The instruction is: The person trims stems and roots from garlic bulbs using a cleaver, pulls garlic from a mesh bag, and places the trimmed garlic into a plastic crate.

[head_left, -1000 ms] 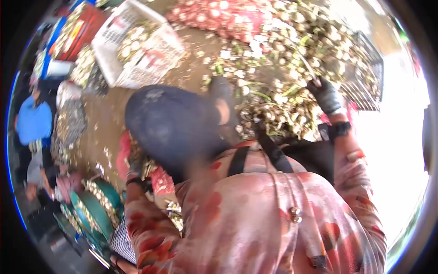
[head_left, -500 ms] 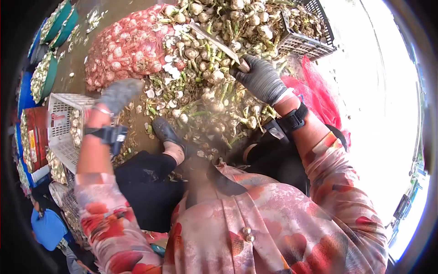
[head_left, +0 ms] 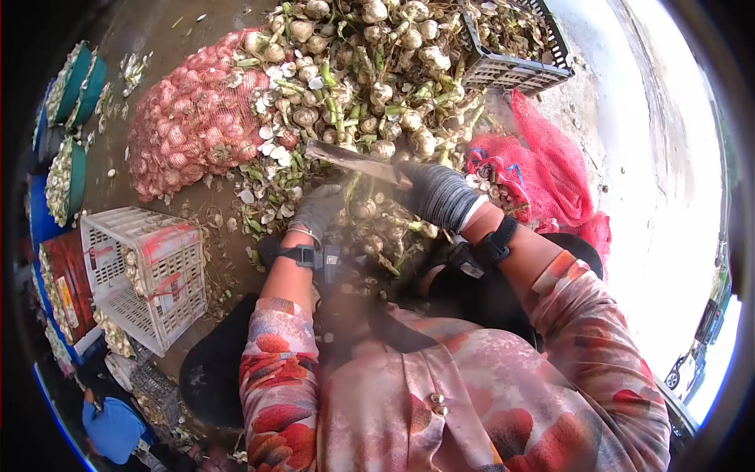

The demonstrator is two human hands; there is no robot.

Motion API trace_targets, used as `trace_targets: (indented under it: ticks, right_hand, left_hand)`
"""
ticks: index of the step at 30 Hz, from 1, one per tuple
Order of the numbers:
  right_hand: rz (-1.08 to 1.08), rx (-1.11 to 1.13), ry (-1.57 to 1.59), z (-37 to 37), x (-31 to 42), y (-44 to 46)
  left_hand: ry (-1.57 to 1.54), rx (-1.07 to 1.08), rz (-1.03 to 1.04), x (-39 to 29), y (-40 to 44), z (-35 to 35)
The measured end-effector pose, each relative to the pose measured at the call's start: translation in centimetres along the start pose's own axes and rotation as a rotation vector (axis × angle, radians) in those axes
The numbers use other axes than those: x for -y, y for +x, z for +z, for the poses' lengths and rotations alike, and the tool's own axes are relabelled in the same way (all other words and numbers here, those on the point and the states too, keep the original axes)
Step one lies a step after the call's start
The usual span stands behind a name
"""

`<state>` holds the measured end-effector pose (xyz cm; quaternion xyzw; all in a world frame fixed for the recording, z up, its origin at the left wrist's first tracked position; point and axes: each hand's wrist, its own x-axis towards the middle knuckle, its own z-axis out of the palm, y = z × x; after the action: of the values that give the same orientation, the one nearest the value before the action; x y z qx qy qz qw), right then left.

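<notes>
My right hand (head_left: 442,195), in a striped grey glove, is closed round the handle of a knife (head_left: 355,163). The blade points left above a heap of garlic bulbs (head_left: 411,119) with stems attached. To its left, my left hand (head_left: 318,209), in a grey glove, is low over the near side of the heap. Its fingers are smeared, so whether it holds anything cannot be made out. Loose garlic and stem scraps lie between and below both hands, partly blurred.
A red net sack full of garlic (head_left: 197,118) lies at the left. A white plastic crate (head_left: 169,295) rests on its side nearer me. At the back right is a black crate (head_left: 515,75) of scraps, with red netting (head_left: 554,177) below it. A person in blue (head_left: 114,429) is at lower left.
My left hand has swung right, from beside the white crate to the heap near the knife. My right hand has come slightly lower with the knife, whose blade now lies flatter. The view has shifted.
</notes>
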<state>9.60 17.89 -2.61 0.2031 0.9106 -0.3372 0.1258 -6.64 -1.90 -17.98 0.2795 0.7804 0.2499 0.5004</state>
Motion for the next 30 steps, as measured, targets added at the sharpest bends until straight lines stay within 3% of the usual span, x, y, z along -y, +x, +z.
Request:
trace_targets:
  ticks: [1,2,3,4,5,6,8,10,11,13,14,15,17,19,20,21,23,25,27,29,30]
  right_hand:
    - [-0.023,0.042,-0.018,0.8,-0.3,0.1]
    - [-0.036,0.078,-0.061,1.3,-0.4,0.1]
    - [-0.037,0.064,-0.059,1.2,0.1,-0.1]
    - [-0.088,0.058,-0.035,1.0,0.8,-0.2]
    - [-0.139,0.054,-0.014,0.7,1.7,-0.5]
    - [-0.163,0.051,-0.032,-0.2,2.8,-1.0]
    - [-0.138,0.051,-0.032,-0.6,3.2,-1.1]
    - [-0.099,0.02,0.013,1.4,0.1,-0.3]
    - [0.038,0.123,-0.037,1.8,-1.9,0.6]
    - [0.111,0.1,0.037,1.5,-4.1,0.4]
    - [0.097,0.106,0.025,1.1,-2.7,0.8]
    - [0.057,0.04,0.344,0.6,-0.4,0.9]
    - [-0.069,-0.017,0.822,0.6,3.2,0.9]
    - [-0.248,-0.05,0.903,2.2,3.1,2.0]
    - [-0.314,-0.064,0.927,2.4,3.0,2.3]
    - [-0.102,0.017,0.811,0.9,3.8,1.9]
    - [0.366,0.088,1.043,-1.7,6.7,0.4]
    - [0.435,0.245,1.317,0.3,5.3,0.8]
    - [0.418,0.278,1.185,-0.7,6.8,-0.3]
    - [0.394,0.312,1.057,0.3,6.2,0.2]
    - [0.122,0.07,0.835,2.9,4.0,1.2]
  left_hand:
    - [-0.652,-0.031,-0.28,-0.4,-1.1,-0.9]
    - [-0.642,-0.036,-0.273,-1.8,-2.6,-1.2]
    - [-0.652,-0.059,-0.078,-3.9,-4.6,-1.2]
    - [-0.198,0.004,0.13,-5.1,-5.4,-2.0]
    - [0.495,-0.077,0.358,-5.9,-6.2,-2.7]
    - [0.931,-0.245,0.555,-7.0,-7.0,-3.4]
    - [0.949,-0.309,0.615,-5.6,-6.6,-3.0]
    - [-0.711,-0.121,0.143,-9.0,-11.0,-3.1]
    - [-0.707,-0.132,0.148,-8.5,-11.7,-3.0]
    - [-0.851,-0.118,0.253,-7.6,-12.2,-3.6]
    - [-0.734,-0.136,0.213,-7.9,-12.8,-4.0]
    - [-0.75,-0.15,0.207,-9.5,-13.8,-4.2]
    - [-0.238,-0.342,0.234,-13.4,-15.1,-4.2]
    - [-0.283,-0.353,0.332,-13.1,-14.8,-3.1]
    - [-0.585,-0.376,0.371,-13.9,-16.0,-2.9]
    - [-0.889,-0.399,0.409,-14.4,-16.6,-3.0]
    - [-0.777,-0.493,0.518,-13.0,-14.7,-2.8]
    - [-0.888,-0.317,0.426,-14.9,-15.3,-2.8]
    - [-0.854,-0.34,0.362,-12.8,-13.9,-2.2]
    - [-0.826,-0.511,0.441,-11.5,-12.6,-2.1]
    - [-0.826,-0.511,0.44,-11.5,-12.6,-2.3]
